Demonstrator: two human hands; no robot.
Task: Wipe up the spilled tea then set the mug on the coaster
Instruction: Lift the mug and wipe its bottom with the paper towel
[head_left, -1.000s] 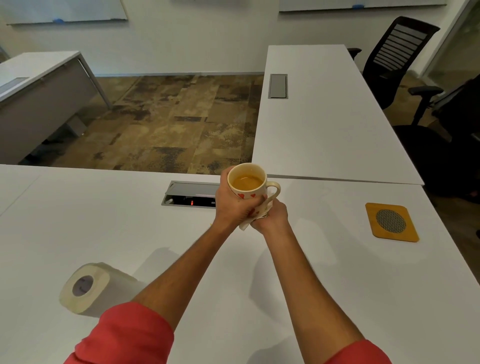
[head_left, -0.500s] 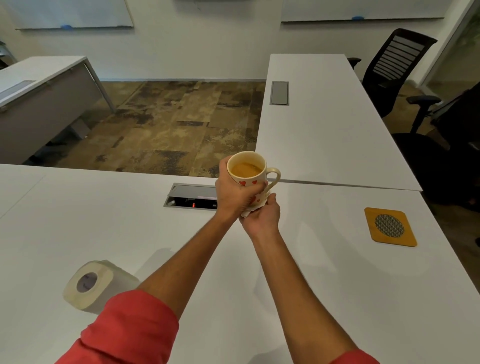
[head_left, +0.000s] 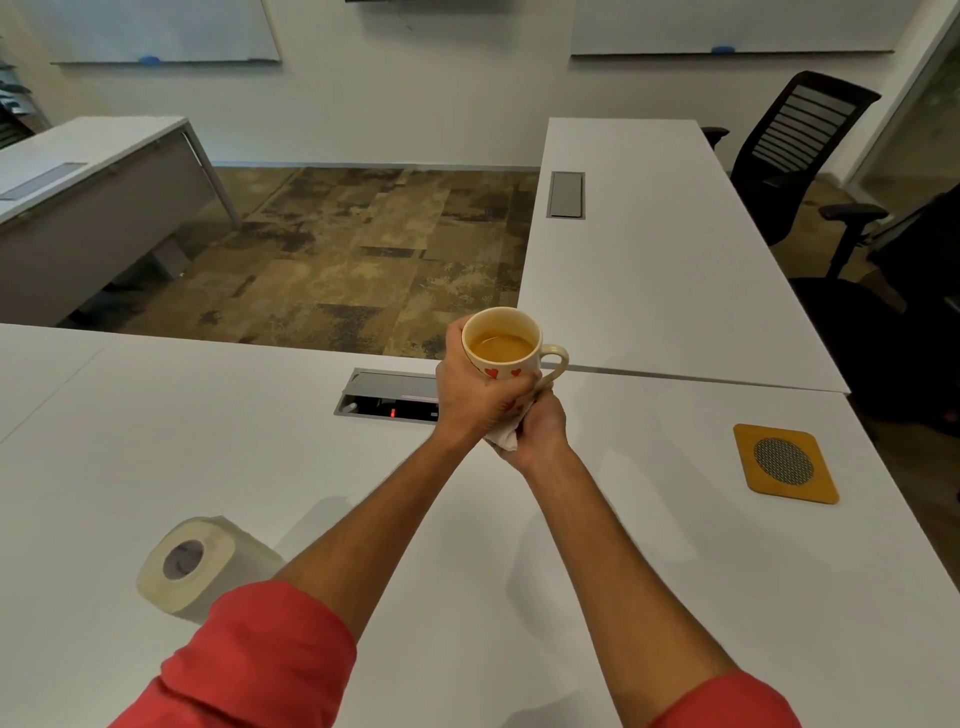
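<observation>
Left hand still grips mug aloft; right hand keeps rubbing tissue under it; coaster by right table edge awaits.

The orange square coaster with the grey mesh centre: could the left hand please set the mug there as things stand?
Probably yes: the left hand grips the cream heart-patterned mug, and bare white table lies between it and the orange square coaster.

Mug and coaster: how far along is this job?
Done: no tea shows on the bare white table. In hand: the left hand grips the mug, raised and holding tea, while the right hand holds a tissue against its underside. Left: setting the mug on the orange coaster, which is bare.
</observation>
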